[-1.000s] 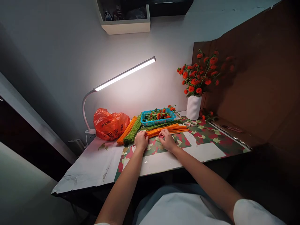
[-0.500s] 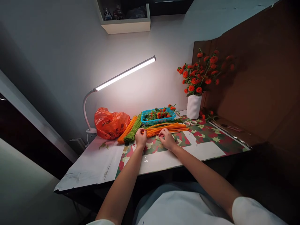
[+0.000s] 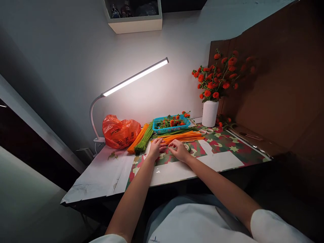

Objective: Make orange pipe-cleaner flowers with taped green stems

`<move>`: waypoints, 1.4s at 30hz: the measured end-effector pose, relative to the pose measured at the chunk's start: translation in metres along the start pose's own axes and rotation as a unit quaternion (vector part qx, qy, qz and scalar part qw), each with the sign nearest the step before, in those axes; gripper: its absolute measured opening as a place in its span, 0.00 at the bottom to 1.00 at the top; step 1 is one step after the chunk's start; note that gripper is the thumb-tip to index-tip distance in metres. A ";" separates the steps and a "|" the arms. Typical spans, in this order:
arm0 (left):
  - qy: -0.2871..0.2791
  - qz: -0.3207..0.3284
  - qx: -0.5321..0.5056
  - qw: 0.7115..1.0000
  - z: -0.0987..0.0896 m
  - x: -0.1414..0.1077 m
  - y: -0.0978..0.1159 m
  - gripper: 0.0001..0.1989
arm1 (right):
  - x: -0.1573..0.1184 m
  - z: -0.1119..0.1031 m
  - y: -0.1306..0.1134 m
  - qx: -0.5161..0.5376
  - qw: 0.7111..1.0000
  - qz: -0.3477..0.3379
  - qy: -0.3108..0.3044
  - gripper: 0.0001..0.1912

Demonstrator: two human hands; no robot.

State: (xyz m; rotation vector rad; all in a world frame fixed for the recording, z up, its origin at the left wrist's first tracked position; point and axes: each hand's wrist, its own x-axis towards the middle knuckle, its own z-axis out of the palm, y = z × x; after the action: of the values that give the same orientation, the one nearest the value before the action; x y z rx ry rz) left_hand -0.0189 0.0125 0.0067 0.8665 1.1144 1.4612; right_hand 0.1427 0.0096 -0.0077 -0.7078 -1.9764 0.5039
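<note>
My left hand [image 3: 156, 148] is over the patterned table cover, just in front of the orange stems [image 3: 181, 136], its fingers spread a little. Close on its right, my right hand [image 3: 178, 149] has thumb and fingers pinched together; whatever is between them is too small to make out. A roll of green tape [image 3: 187, 147] lies beside my right hand. Behind the orange stems stands a blue basket [image 3: 157, 130] of orange flowers with green stems. Left of my hands lie a green bundle [image 3: 143, 141] and another orange bundle [image 3: 136, 139].
An orange plastic bag [image 3: 120, 133] sits at the back left beside a lit lamp [image 3: 136, 77]. A white vase [image 3: 210, 114] of orange flowers stands at the back right, near white tape rolls [image 3: 209, 131]. Pliers [image 3: 250, 136] lie by the cardboard [image 3: 273, 81].
My left hand has moved slightly right, nearer my right hand, and its fingers have opened out. The view has shifted slightly.
</note>
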 end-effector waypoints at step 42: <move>-0.102 -0.101 -0.117 0.983 0.008 -0.006 -0.009 0.09 | 0.006 -0.003 -0.010 -0.155 0.988 -0.001 -0.022 0.16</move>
State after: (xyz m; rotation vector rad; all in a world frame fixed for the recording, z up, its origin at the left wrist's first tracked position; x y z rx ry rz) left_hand -0.0071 0.0082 0.0006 0.6990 0.8331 1.2745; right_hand 0.1397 0.0065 0.0036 -0.8925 -2.1217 0.2127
